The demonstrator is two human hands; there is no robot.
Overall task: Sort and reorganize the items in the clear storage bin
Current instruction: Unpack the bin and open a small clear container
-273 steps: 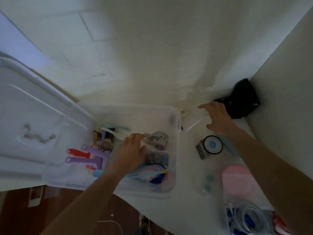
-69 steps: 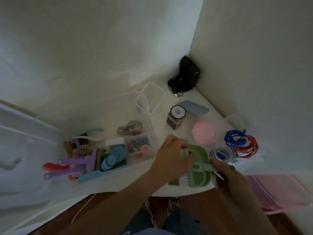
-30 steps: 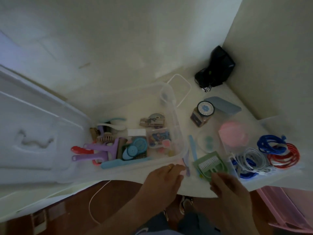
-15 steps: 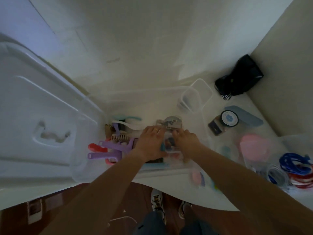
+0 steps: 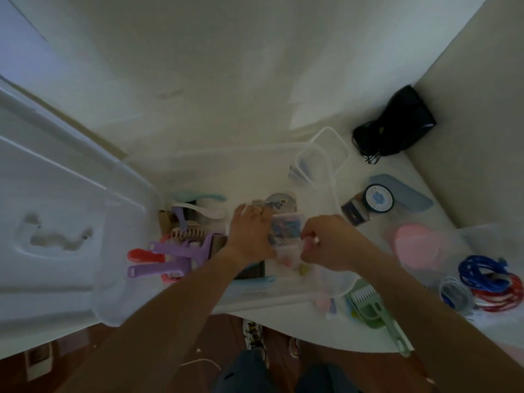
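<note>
The clear storage bin point(image 5: 283, 296) stands on the white table. Inside it lies a small clear box point(image 5: 286, 231) with colourful contents. My left hand point(image 5: 249, 234) grips the box's left side. My right hand point(image 5: 326, 242) is curled and pinches its right edge. To the left in the bin are purple scrapers point(image 5: 175, 251), a red handle point(image 5: 144, 255), a beige hair claw point(image 5: 187, 232) and a white curved piece point(image 5: 201, 209). A small empty clear container point(image 5: 309, 165) leans in the far right corner.
The bin's lid point(image 5: 56, 222) leans at the left. Right of the bin are a green dustpan brush point(image 5: 368, 304), a pink round item point(image 5: 416, 245), blue and red cable coils point(image 5: 482, 273), a round-lidded jar point(image 5: 378, 198) and a black bag point(image 5: 397, 129).
My hands left the green dustpan brush on the table's near edge and went into the bin. Both now hold the small clear box, the right hand more tightly curled.
</note>
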